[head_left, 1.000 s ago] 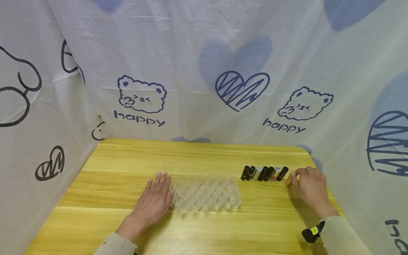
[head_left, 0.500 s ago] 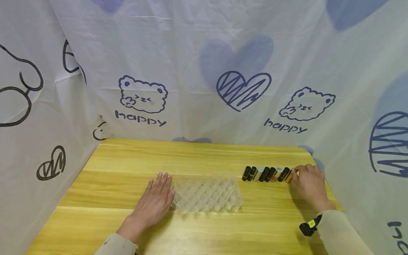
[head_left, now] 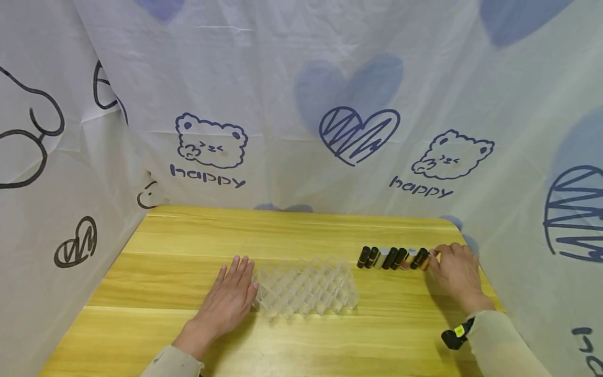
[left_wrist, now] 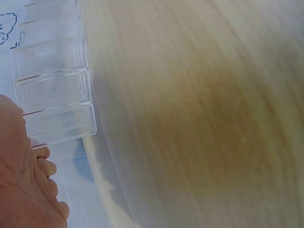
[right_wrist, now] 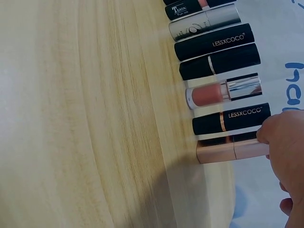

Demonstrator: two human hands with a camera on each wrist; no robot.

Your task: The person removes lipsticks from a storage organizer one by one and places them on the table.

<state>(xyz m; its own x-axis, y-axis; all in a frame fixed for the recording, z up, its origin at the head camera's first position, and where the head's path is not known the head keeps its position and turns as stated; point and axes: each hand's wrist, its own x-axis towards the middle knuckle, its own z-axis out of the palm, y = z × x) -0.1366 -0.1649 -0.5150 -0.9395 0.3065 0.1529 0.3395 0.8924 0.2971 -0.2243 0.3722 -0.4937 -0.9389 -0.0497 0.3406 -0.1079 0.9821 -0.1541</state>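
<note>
My right hand (head_left: pixel 456 268) pinches the top of a rose-gold lipstick (right_wrist: pixel 218 151) at the right end of a row of upright tubes. Close beside it stands a black lipstick (right_wrist: pixel 232 118) with a copper band. Further along come a lip gloss (right_wrist: pixel 209 95) with a silver cap, more black lipsticks and a silver tube (right_wrist: pixel 206 23). Left of the row sits a clear lipstick organizer (head_left: pixel 306 288) with diamond-shaped compartments. My left hand (head_left: pixel 226 296) lies with straight fingers along the organizer's left side, its thumb at the wall.
Everything stands on a wood-grain table (head_left: pixel 198 230). A white curtain (head_left: pixel 282 173) with hearts and bears hangs behind it and at both sides. A black wrist device (head_left: pixel 456 337) shows at the right cuff.
My right hand has moved slightly left with the rose-gold lipstick, which stood tilted and apart from the row and is now beside the end black lipstick. The left hand stays put.
</note>
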